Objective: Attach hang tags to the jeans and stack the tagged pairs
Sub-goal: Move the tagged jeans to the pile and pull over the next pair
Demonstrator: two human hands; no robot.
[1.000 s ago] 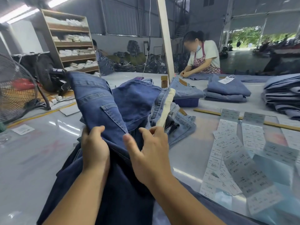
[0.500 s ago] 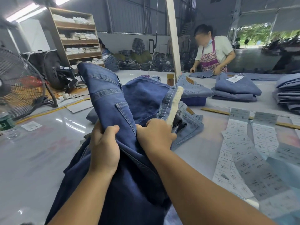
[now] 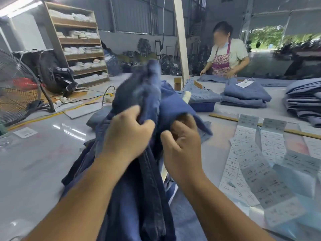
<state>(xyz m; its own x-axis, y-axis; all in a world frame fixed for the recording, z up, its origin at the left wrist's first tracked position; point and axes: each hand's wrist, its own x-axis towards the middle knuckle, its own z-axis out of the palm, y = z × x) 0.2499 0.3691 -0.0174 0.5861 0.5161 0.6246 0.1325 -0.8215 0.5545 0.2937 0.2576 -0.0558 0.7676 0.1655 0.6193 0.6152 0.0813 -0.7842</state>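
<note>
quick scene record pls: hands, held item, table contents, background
left hand: grips jeans
right hand: fingers curled into the same jeans
jeans state: dark blue, bunched, lifted off table, blurred
tag strips: laid out at right, untouched
folded stacks: one with a tag on top, one at far right
fans: at left
worker: across the table, hands on denim

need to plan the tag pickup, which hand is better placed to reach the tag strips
Right, probably. The tag strips lie on the table on the right hand side, while the left hand grips the dark jeans across from them.
</note>
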